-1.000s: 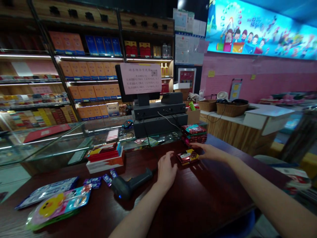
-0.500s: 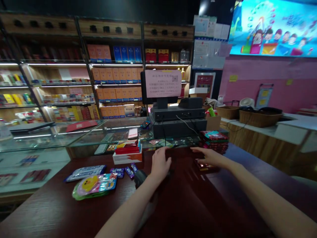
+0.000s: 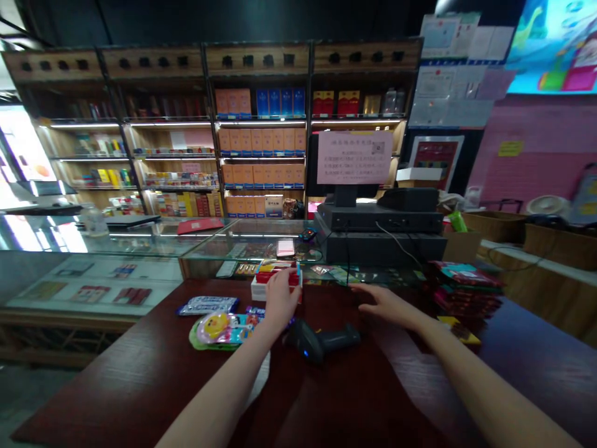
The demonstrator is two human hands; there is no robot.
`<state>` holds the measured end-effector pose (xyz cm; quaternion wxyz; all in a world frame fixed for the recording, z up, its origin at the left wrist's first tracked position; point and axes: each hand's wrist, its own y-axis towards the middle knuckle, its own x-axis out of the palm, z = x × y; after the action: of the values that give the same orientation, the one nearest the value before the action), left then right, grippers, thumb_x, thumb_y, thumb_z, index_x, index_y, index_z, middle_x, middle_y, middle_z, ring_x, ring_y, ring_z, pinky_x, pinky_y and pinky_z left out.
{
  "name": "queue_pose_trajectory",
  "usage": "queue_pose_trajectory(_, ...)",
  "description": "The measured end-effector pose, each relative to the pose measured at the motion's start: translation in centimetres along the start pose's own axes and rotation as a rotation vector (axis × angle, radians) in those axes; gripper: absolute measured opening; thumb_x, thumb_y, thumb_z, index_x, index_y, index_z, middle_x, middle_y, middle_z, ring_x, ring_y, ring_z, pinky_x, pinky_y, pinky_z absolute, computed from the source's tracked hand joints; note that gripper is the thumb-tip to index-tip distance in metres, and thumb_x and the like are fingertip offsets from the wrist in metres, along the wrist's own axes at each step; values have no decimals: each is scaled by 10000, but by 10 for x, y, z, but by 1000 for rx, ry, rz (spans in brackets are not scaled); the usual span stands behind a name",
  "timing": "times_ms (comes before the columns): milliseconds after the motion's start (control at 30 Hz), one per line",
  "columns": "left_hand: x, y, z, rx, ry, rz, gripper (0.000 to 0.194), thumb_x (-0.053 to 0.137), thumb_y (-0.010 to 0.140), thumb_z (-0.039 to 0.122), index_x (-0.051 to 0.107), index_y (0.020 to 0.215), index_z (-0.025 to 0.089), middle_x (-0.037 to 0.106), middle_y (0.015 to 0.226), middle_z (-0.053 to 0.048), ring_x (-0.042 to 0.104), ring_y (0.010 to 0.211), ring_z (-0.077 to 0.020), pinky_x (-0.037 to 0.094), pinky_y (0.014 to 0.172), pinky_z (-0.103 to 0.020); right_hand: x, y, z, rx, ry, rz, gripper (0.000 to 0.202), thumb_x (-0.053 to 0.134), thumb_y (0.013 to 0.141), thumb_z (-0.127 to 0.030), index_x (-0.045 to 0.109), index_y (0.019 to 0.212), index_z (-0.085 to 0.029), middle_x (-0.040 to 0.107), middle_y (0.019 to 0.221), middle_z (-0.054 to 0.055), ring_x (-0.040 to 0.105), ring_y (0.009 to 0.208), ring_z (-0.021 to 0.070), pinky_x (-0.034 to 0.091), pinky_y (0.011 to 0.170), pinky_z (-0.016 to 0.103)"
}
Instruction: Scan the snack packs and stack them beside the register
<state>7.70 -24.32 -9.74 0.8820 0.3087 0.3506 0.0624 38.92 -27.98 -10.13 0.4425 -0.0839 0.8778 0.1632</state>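
On the desk (image 3: pixel 153 373), the scanner (image 3: pixel 308 341) lies near the middle. Behind it, to the left, stands the box (image 3: pixel 259 290). More to the left is the blister pack (image 3: pixel 221 328). The packet stack (image 3: pixel 466 289) is at the right. Behind the desk stands the till (image 3: pixel 373 247), before the shelves (image 3: pixel 259 52).

The left hand (image 3: pixel 281 303) and right hand (image 3: pixel 389 306) are bare, with slim fingers (image 3: pixel 368 289). The left forearm (image 3: pixel 226 379) and right forearm (image 3: pixel 476 379) are bare too, slender at the wrists, broader toward the near edge.
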Motion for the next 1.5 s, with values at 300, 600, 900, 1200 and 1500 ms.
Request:
queue_pose_trajectory(300,-29,8,-41,-67,105,116,394,607,819,162,586,1204,243,649,1257,-56,533,1220,-262,383,1074,-457,37,51,-33,-107,18,-4,592,626,817,-281,543,1403,-241,587,1431,76,543,1319,277,373,1157,469)
queue_pose_trajectory(600,-36,18,-70,-100,146,129,423,613,830,197,574,1250,236,645,1264,-72,513,1253,-275,365,1100,-484,65,100,-63,-210,44,115,633,632,843,-312,466,1453,-276,565,1447,82,516,1341,274,361,1153,498)
queue_pose_trajectory(900,-40,25,-85,-126,154,80,427,626,842,223,568,1265,238,644,1263,-89,523,1254,-263,375,1092,-479,80,141,-68,-211,83,189,659,645,852,-396,450,1463,-243,538,1467,126,505,1344,321,363,1137,530)
queue_pose_trajectory(1200,-40,27,-82,-140,141,68,391,626,838,205,590,1226,240,658,1230,-81,540,1233,-252,378,1091,-467,87,149,-60,-209,88,175,637,619,877,-433,453,1464,-251,570,1435,118,539,1306,308,386,1119,522)
queue_pose_trajectory(1500,-38,25,-81,-131,139,73,392,613,837,185,586,1223,246,664,1220,-71,541,1243,-248,391,1091,-453,88,151,-55,-201,116,182,627,629,861,-464,491,1438,-263,574,1433,108,540,1309,311,393,1119,517)
